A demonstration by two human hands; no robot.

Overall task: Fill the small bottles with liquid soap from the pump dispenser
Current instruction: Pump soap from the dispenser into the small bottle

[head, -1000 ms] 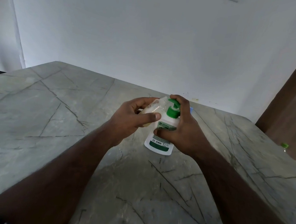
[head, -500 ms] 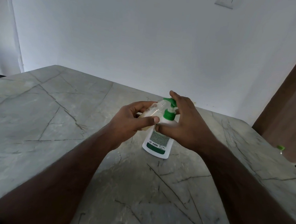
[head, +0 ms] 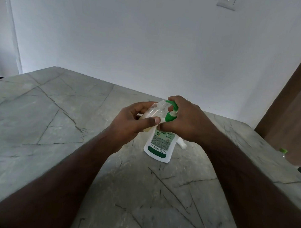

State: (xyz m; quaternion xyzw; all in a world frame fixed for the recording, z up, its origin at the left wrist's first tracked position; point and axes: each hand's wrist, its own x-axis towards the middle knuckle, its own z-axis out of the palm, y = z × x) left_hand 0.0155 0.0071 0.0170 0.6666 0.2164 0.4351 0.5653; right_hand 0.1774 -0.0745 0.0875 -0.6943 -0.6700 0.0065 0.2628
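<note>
Soap dispenser (head: 159,142) stands on the marble table (head: 34,120); its green pump head (head: 171,109) has risen since a second ago under the right hand (head: 186,121), fingers curled over it, between strokes, while the left hand (head: 132,123) grips the part-filled small bottle (head: 154,114) at the spout.

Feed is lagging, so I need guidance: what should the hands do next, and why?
Probably press the green pump head down with the right hand. It sits raised with its spout at the mouth of the small bottle, which the left hand holds tilted and only partly filled.
</note>
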